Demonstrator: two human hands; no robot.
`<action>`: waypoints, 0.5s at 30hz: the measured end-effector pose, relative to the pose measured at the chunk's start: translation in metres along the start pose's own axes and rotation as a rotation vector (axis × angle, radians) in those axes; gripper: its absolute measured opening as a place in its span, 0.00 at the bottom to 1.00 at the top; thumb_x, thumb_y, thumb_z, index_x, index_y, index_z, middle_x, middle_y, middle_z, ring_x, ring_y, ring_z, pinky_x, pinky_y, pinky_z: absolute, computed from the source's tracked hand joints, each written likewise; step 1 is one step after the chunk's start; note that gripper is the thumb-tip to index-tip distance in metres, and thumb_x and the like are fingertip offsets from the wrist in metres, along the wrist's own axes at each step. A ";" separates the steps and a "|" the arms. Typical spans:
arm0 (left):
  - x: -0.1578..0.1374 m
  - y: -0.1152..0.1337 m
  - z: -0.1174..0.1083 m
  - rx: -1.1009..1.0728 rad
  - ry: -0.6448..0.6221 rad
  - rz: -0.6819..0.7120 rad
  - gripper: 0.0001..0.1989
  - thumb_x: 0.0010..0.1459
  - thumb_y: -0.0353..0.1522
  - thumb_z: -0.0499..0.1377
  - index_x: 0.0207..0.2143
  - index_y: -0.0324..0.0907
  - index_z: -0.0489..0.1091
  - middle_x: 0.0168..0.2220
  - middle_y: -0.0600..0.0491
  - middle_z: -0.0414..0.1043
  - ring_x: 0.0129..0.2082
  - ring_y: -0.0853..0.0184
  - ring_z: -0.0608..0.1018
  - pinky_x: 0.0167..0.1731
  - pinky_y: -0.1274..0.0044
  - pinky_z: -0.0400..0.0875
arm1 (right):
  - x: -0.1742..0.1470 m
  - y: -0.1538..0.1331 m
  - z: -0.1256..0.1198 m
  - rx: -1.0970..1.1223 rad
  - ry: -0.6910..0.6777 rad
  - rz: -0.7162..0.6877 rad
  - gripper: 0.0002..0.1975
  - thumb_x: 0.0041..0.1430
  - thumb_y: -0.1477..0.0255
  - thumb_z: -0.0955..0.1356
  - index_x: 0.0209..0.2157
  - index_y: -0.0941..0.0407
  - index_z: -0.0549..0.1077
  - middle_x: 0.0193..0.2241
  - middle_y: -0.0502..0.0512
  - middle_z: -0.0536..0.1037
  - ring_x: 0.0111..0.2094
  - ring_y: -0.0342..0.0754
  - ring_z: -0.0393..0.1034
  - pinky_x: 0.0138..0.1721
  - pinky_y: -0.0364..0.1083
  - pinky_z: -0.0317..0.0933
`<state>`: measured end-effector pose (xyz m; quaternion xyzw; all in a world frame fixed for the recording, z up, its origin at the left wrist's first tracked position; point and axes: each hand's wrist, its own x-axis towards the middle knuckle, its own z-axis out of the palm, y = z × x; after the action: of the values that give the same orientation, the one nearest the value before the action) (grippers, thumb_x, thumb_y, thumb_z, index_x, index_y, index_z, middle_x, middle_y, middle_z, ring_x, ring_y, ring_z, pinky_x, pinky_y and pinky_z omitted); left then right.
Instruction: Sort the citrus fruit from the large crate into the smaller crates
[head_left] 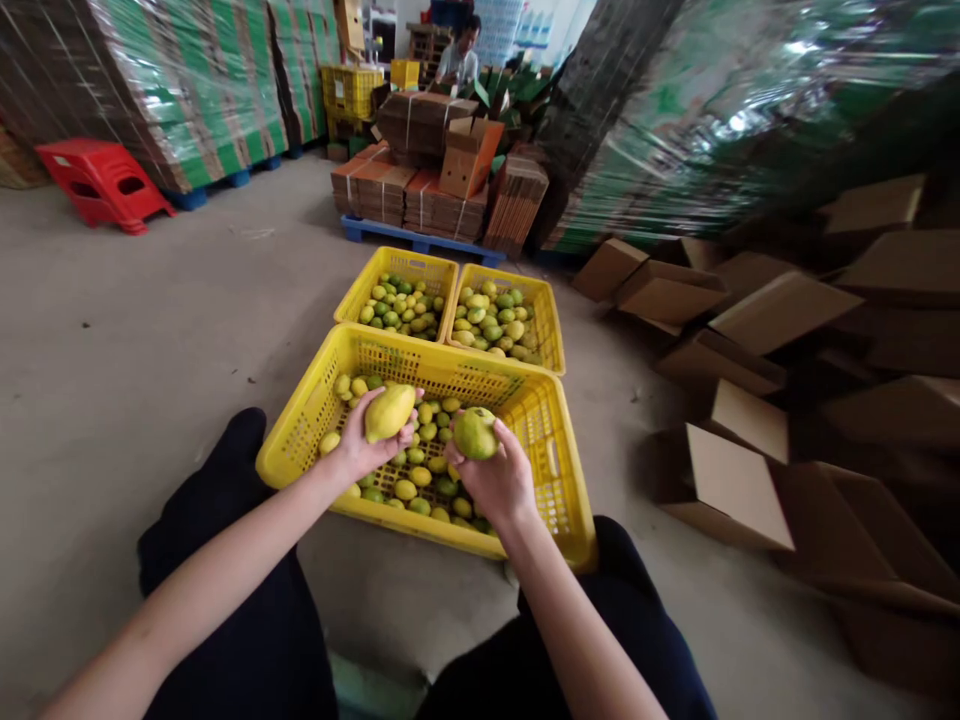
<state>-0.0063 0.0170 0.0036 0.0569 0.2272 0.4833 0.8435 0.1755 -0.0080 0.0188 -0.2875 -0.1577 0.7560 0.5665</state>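
A yellow lemon [389, 413] rests in my left hand [358, 440], palm turned up and fingers curled round it. My right hand [504, 482] grips a greener lemon [475, 434] between thumb and fingers. Both hands are held over the large yellow crate [559, 455] in front of my knees. Green and yellow lemons [420, 477] lie loose on the bottom of that crate, partly hidden by my hands. Behind it, touching or nearly so, stand a left yellow crate [352, 288] and a right yellow crate [553, 318], both holding more lemons.
Open cardboard boxes [739, 490] are heaped on the right. Flattened cartons [375, 190] sit on a blue pallet [420, 240] ahead, with a person [459, 60] behind. A red stool [105, 185] stands at left beside wrapped green stacks [202, 90].
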 end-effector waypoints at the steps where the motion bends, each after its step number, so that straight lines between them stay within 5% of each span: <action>1: 0.000 0.000 0.001 0.006 0.018 -0.012 0.22 0.65 0.38 0.45 0.48 0.30 0.69 0.28 0.45 0.72 0.21 0.69 0.72 0.21 0.79 0.70 | 0.000 0.000 -0.001 0.010 -0.005 0.015 0.08 0.56 0.65 0.70 0.32 0.56 0.76 0.32 0.54 0.79 0.28 0.44 0.69 0.24 0.42 0.63; 6: -0.004 -0.002 0.006 0.026 0.042 -0.066 0.20 0.68 0.36 0.45 0.52 0.33 0.67 0.36 0.42 0.76 0.31 0.63 0.79 0.28 0.76 0.77 | 0.006 -0.001 -0.009 0.051 0.036 0.150 0.20 0.64 0.57 0.62 0.29 0.57 0.75 0.23 0.54 0.76 0.25 0.45 0.68 0.22 0.42 0.62; 12: -0.007 -0.001 -0.001 -0.023 0.098 -0.018 0.14 0.63 0.36 0.53 0.44 0.36 0.70 0.30 0.48 0.75 0.20 0.72 0.73 0.16 0.84 0.67 | 0.010 -0.001 -0.011 0.046 0.104 0.127 0.18 0.67 0.63 0.61 0.30 0.57 0.75 0.26 0.55 0.79 0.26 0.44 0.71 0.24 0.41 0.66; 15: -0.005 0.000 -0.005 -0.019 0.076 0.017 0.14 0.59 0.37 0.55 0.41 0.34 0.71 0.28 0.48 0.74 0.22 0.70 0.74 0.21 0.81 0.73 | 0.009 0.000 -0.009 0.057 0.155 0.167 0.22 0.69 0.61 0.58 0.32 0.58 0.75 0.25 0.55 0.79 0.26 0.44 0.72 0.25 0.41 0.68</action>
<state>-0.0106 0.0123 0.0005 0.0321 0.2540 0.4944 0.8307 0.1796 0.0002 0.0095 -0.3411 -0.0675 0.7803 0.5199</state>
